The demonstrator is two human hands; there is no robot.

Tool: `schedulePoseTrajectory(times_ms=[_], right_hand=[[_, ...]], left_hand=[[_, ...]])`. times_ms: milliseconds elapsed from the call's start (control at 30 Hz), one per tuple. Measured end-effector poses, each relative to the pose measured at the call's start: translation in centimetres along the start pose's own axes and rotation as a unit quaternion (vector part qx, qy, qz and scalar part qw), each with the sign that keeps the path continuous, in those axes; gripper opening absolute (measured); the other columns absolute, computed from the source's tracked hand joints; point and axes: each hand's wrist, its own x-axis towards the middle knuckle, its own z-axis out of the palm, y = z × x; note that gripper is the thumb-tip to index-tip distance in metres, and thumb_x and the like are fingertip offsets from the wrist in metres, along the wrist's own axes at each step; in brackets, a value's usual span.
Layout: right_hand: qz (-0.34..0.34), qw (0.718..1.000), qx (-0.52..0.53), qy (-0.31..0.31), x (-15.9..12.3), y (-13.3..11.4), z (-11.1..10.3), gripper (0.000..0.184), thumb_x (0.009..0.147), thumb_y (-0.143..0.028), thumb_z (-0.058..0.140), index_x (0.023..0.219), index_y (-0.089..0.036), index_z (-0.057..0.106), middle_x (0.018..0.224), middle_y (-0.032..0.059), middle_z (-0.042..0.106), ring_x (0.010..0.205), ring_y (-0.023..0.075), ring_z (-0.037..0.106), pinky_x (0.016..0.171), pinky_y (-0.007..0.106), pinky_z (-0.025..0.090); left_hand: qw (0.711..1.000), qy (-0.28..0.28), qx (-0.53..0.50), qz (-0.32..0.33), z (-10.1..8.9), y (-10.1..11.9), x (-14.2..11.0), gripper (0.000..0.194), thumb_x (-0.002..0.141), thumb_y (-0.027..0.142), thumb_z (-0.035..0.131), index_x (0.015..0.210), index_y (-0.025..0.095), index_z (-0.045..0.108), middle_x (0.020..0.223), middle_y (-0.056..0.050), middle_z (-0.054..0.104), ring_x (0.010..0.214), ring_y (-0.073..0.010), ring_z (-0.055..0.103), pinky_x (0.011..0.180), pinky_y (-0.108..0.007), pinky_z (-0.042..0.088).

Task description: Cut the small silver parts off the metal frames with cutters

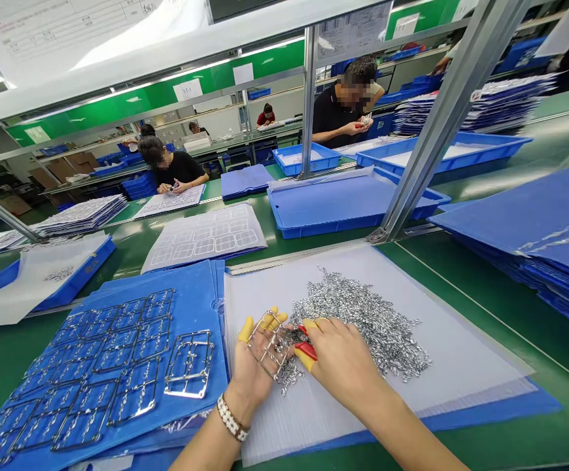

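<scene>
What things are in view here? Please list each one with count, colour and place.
small metal pieces: one heap, silver, on white plastic sheet
metal frames: many, silver, on blue folder
held frame: one, silver, in left hand
cutters: one pair, red handles, in right hand
trays: at least four, blue, on the benches
co-workers: two nearby, black shirts, across the bench
left hand: one, yellow finger covers, bracelet on wrist
right hand: one, yellow finger covers, over the heap
</scene>
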Motion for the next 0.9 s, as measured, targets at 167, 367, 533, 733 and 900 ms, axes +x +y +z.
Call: schedulePoseTrajectory(times_ms=[167, 367, 533, 733, 900], right_hand=[[-0.003, 1.000, -0.011, -0.002, -0.8, 0.2, 1.0, 0.019, 0.082, -0.033, 0.059, 0.094, -0.019, 0.063, 0.089, 0.0089, 0.066, 0.087, 0.0270, 0.057, 0.071, 0.038, 0.036], [-0.011, 1.000, -0.017, -0.009, -0.5, -0.4, 1.1, 0.017, 0.080, -0.031, 0.060, 0.091, -0.019, 0.062, 0.089, 0.0086, 0.065, 0.088, 0.0270, 0.056, 0.073, 0.038, 0.035], [-0.008, 0.999, -0.028, -0.025, -0.2, -1.0, 0.5, 0.014, 0.081, -0.029, 0.062, 0.089, -0.018, 0.063, 0.086, 0.0094, 0.066, 0.086, 0.0268, 0.058, 0.070, 0.037, 0.036], [0.002, 0.999, -0.015, -0.043, -0.6, -1.2, -0.2, 0.016, 0.081, -0.026, 0.061, 0.094, -0.017, 0.064, 0.086, 0.0093, 0.066, 0.084, 0.0276, 0.059, 0.070, 0.038, 0.037], [-0.014, 0.999, 0.017, -0.035, -1.6, -1.9, 0.1, 0.022, 0.080, -0.029, 0.061, 0.099, -0.019, 0.063, 0.092, 0.0080, 0.066, 0.090, 0.0279, 0.056, 0.073, 0.039, 0.035]], left_hand=[[1.000, -0.013, -0.026, -0.008, -0.2, 0.2, 0.1, 0.046, 0.087, 0.048, 0.047, 0.114, 0.015, 0.062, 0.126, -0.013, 0.059, 0.108, -0.0297, 0.058, 0.076, -0.040, 0.052], [1.000, 0.012, -0.012, 0.008, 0.0, -0.1, 0.0, 0.045, 0.086, 0.047, 0.049, 0.113, 0.014, 0.063, 0.126, -0.013, 0.059, 0.108, -0.0280, 0.059, 0.075, -0.035, 0.051], [0.999, 0.026, 0.003, 0.020, 0.1, -0.2, -0.1, 0.044, 0.088, 0.047, 0.046, 0.113, 0.014, 0.063, 0.126, -0.013, 0.059, 0.105, -0.0260, 0.059, 0.072, -0.033, 0.051], [0.999, 0.032, -0.008, 0.025, 0.1, 0.2, -0.1, 0.045, 0.087, 0.048, 0.047, 0.112, 0.015, 0.063, 0.125, -0.012, 0.059, 0.108, -0.0268, 0.058, 0.067, -0.030, 0.050], [0.998, 0.043, -0.019, 0.044, 0.3, 0.2, -0.1, 0.045, 0.088, 0.048, 0.046, 0.112, 0.014, 0.063, 0.123, -0.012, 0.059, 0.108, -0.0277, 0.057, 0.068, -0.031, 0.050]])
